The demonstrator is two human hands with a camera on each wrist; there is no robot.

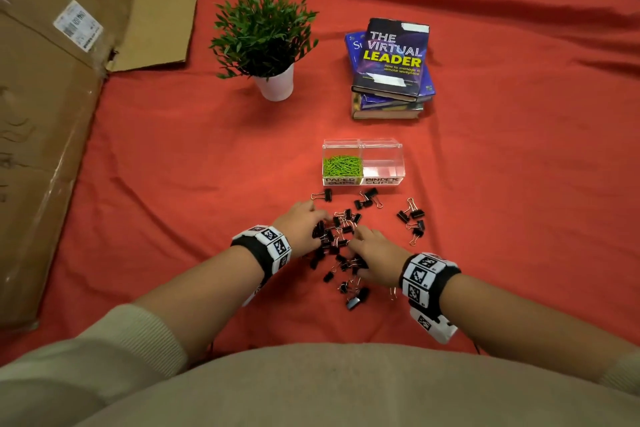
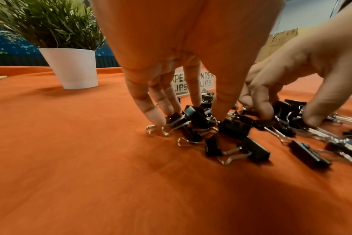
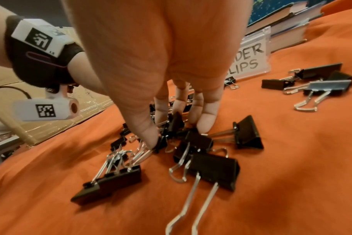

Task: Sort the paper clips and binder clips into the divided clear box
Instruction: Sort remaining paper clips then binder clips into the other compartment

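My left hand (image 1: 300,222) and my right hand (image 1: 373,252) are both down in the pile of black binder clips (image 1: 337,243) on the red cloth (image 1: 173,166). The fingers point down and touch the clips. I cannot tell if either hand has grabbed one. More clips lie loose just past my hands. Behind them sits the clear box (image 1: 363,163). Green paper clips (image 1: 342,166) fill its left part. Farther back stand a plant (image 1: 263,42) and some books (image 1: 391,69).
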